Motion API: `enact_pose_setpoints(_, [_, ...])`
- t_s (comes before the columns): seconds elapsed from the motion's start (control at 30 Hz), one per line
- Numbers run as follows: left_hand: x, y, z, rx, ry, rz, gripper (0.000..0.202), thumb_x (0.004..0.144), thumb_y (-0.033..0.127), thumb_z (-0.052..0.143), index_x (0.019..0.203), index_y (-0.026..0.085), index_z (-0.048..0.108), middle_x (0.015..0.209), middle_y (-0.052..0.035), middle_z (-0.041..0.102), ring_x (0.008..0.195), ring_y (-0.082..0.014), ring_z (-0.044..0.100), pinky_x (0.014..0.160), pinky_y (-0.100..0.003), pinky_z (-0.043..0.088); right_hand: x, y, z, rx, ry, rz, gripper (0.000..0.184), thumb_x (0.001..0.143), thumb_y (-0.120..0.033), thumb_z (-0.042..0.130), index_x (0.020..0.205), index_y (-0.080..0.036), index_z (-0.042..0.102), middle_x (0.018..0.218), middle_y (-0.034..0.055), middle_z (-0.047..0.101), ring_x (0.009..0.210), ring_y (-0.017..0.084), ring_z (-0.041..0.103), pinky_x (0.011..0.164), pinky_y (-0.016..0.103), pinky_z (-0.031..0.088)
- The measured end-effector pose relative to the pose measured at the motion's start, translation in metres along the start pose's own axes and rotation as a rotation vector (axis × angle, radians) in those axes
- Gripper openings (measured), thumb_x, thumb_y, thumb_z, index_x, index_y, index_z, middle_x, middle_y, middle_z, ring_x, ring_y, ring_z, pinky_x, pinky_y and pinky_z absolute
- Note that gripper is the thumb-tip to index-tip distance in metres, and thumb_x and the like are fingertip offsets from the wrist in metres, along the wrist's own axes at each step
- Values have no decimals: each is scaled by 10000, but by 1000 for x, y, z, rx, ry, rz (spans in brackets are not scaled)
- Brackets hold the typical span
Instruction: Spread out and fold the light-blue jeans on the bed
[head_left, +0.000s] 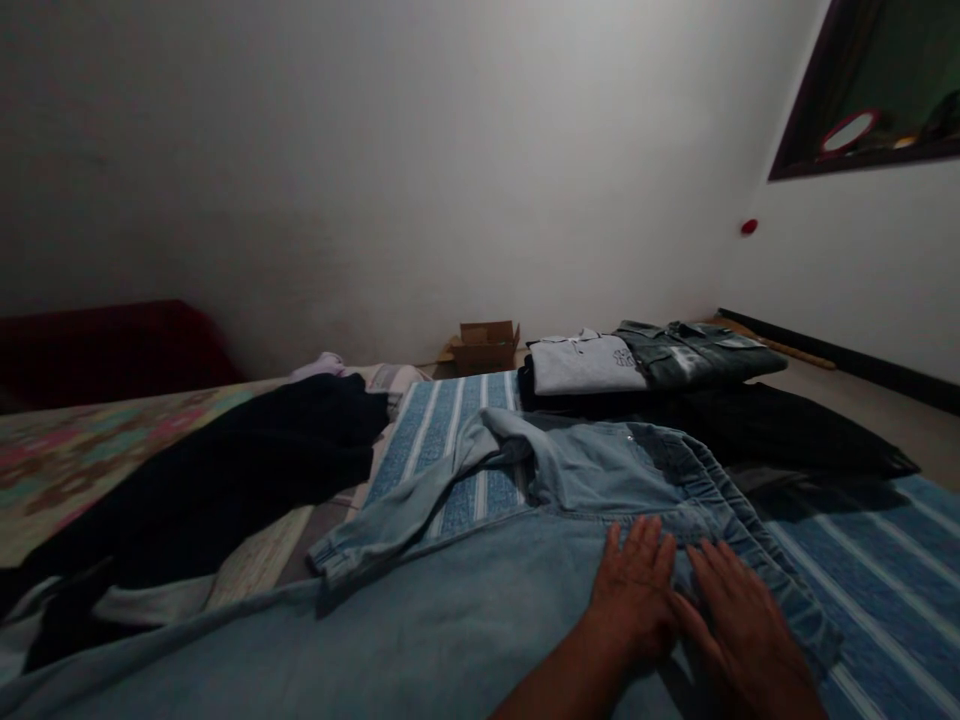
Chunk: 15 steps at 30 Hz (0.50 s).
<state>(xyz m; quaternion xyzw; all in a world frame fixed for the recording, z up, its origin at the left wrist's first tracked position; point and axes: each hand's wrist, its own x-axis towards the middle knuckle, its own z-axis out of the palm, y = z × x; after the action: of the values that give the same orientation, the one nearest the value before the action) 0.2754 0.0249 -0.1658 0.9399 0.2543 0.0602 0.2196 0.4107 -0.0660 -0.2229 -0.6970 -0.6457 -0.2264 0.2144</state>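
A light blue denim garment [480, 560] lies spread across the bed in front of me, one sleeve stretched out to the left. My left hand [634, 590] rests flat on it with fingers extended, near the elastic hem. My right hand [739, 625] lies flat beside it on the same denim, fingers straight and touching the left hand. Neither hand holds anything.
A dark garment [225, 480] lies heaped at the left on a patterned sheet. Folded clothes [637, 362] are stacked at the far end of the blue striped bedcover [885, 590]. A small cardboard box [486, 346] stands on the floor by the wall.
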Motion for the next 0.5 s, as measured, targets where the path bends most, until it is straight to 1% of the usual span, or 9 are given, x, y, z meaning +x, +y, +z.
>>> enact_pose_setpoints(0.07, [-2, 0, 1, 6, -7, 14, 663, 940, 484, 293, 1489, 129, 184, 1572, -121, 106, 1445, -257, 52, 1159, -527, 47, 4, 2, 6, -5, -25, 16, 624, 942, -525, 237, 1201, -67, 573, 1296, 219, 524, 1277, 344, 391, 1000, 515, 347])
enact_pose_setpoints(0.1, [-2, 1, 1, 7, -6, 11, 654, 940, 467, 296, 1489, 130, 183, 1573, -115, 106, 1446, -254, 49, 1160, -525, 43, 3, 5, 10, -10, -44, 1, 597, 939, -504, 243, 1185, -85, 590, 1287, 215, 531, 1270, 351, 395, 989, 524, 351])
enact_pose_setpoints(0.13, [-3, 2, 2, 4, -4, 3, 640, 943, 447, 288, 1490, 130, 183, 1574, -111, 104, 1446, -250, 45, 1160, -525, 41, 0, 9, 14, -19, -56, -15, 560, 932, -468, 253, 1156, -104, 614, 1268, 213, 544, 1257, 364, 404, 972, 539, 355])
enact_pose_setpoints(0.2, [-3, 5, 4, -13, 3, -16, 614, 948, 405, 264, 1490, 128, 182, 1576, -107, 102, 1447, -244, 43, 1159, -531, 39, -11, 19, 21, -6, -65, -161, 458, 897, -330, 267, 1050, -197, 678, 1189, 183, 597, 1221, 390, 430, 927, 587, 349])
enact_pose_setpoints(0.27, [-3, 7, 6, -29, -13, -24, 620, 943, 401, 266, 1488, 118, 181, 1574, -117, 107, 1446, -247, 45, 1154, -540, 45, -21, 29, 24, -17, -64, -194, 420, 832, -244, 323, 1006, -232, 705, 1188, 176, 597, 1241, 420, 396, 912, 626, 326])
enact_pose_setpoints(0.33, [-1, 8, 8, -37, -27, -23, 636, 937, 416, 265, 1486, 106, 181, 1573, -127, 114, 1446, -253, 44, 1150, -547, 49, -27, 37, 24, -11, -50, -238, 424, 782, -223, 355, 1003, -237, 716, 1191, 175, 597, 1246, 433, 380, 906, 634, 323])
enact_pose_setpoints(0.43, [1, 9, 11, -39, -16, -15, 635, 936, 415, 249, 1478, 89, 189, 1572, -135, 121, 1444, -267, 56, 1145, -551, 49, -30, 44, 27, -13, -28, -285, 438, 752, -234, 357, 990, -225, 724, 1178, 179, 602, 1226, 439, 391, 895, 625, 334])
enact_pose_setpoints(0.5, [2, 9, 9, -28, -2, -1, 614, 936, 398, 259, 1459, 78, 231, 1562, -148, 167, 1437, -283, 106, 1140, -556, 78, -32, 49, 30, -33, -38, -296, 438, 746, -245, 361, 985, -217, 727, 1182, 189, 597, 1209, 447, 400, 877, 621, 342])
